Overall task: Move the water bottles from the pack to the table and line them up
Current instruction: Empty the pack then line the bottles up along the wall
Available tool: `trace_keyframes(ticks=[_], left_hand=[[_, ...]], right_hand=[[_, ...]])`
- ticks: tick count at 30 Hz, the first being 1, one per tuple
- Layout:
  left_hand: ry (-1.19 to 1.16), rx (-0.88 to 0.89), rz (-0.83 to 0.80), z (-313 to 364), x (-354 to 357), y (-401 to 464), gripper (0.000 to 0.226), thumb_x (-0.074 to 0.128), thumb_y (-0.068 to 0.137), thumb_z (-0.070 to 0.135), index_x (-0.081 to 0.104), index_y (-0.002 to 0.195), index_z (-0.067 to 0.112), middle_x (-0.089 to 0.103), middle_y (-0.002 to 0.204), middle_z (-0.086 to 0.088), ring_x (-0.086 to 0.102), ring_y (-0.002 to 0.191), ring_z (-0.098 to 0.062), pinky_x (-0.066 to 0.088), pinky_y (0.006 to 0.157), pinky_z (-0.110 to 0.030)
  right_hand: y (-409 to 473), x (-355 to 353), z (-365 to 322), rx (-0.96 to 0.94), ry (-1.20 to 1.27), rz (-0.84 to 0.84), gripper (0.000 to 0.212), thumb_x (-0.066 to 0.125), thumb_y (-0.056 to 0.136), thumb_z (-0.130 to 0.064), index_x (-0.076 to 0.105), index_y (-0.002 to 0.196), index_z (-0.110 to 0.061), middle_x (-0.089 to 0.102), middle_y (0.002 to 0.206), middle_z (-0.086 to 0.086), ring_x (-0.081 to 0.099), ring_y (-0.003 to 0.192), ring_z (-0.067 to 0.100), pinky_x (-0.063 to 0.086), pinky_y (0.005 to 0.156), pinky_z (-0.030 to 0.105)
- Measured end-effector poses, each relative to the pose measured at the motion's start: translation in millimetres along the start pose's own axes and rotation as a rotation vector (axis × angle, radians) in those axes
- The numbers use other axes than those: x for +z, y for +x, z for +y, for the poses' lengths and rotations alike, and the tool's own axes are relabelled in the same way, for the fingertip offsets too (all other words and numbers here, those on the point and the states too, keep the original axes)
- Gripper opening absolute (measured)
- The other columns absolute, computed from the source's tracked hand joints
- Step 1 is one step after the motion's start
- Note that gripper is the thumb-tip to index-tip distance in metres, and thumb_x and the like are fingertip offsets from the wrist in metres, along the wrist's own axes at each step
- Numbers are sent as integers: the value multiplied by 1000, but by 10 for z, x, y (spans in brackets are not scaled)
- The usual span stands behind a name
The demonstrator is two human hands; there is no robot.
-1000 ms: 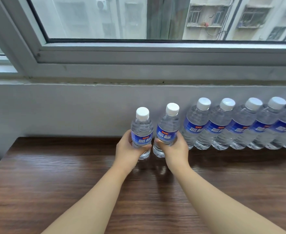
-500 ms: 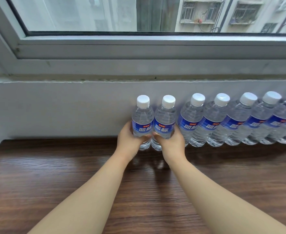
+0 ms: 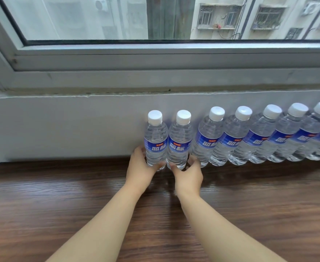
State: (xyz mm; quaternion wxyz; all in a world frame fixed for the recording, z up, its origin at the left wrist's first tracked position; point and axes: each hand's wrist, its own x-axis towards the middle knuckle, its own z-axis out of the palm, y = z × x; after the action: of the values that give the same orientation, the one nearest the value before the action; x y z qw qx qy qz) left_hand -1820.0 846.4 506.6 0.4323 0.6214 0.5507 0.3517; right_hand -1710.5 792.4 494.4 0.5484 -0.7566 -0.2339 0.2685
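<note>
Two clear water bottles with white caps and blue labels stand side by side at the back of the wooden table (image 3: 61,205), against the wall. My left hand (image 3: 142,167) is wrapped around the base of the left bottle (image 3: 156,140). My right hand (image 3: 189,174) sits just below and in front of the right bottle (image 3: 180,142); its fingers are spread and only the thumb tip touches the base. To their right, a row of several matching bottles (image 3: 253,137) lines the wall. The pack is not in view.
A white wall (image 3: 61,125) and a grey window frame (image 3: 155,59) rise directly behind the table. The table's left edge meets the wall near the frame's left side. The bottle row runs out of view on the right.
Both hands pushed the two bottles back toward the wall and set them upright beside the row. My right hand has loosened and dropped lower on its bottle.
</note>
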Motion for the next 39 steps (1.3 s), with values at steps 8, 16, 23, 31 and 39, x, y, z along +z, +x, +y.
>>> trace_keyframes(ticks=[8,16,23,31,39], left_hand=[[-159,-58,20,-154,41,-30,46,77,74,2,52,110,20,61,115,3,56,108,-9,42,88,-21],[-191,-49,-47,-247,37,59,48,74,76,-1,53,112,22,62,117,2,57,117,-17,44,105,-37],[-205,-39,-37,-218,118,43,52,73,77,-1,51,120,16,59,117,5,55,114,-10,44,88,-13],[-266,-56,5,-162,194,21,53,76,74,-1,50,117,17,58,115,5,54,109,-8,45,86,-17],[-209,-23,29,-197,207,33,52,75,76,-1,52,122,11,58,118,2,53,109,-8,45,68,0]], right_hand=[[59,147,155,-27,6,119,46,81,71,-15,59,111,-23,67,111,-2,61,107,18,48,92,35],[45,203,198,-67,-1,207,51,76,75,-8,60,121,-23,62,116,4,59,112,22,48,94,45],[51,222,201,-16,127,257,52,80,71,-5,56,112,-27,58,113,-2,59,107,19,50,94,46],[82,188,145,13,112,285,46,82,71,-13,63,113,-17,60,113,2,59,109,20,47,98,43],[154,191,155,77,120,260,38,81,71,-14,63,104,-21,67,104,1,63,99,17,51,90,39]])
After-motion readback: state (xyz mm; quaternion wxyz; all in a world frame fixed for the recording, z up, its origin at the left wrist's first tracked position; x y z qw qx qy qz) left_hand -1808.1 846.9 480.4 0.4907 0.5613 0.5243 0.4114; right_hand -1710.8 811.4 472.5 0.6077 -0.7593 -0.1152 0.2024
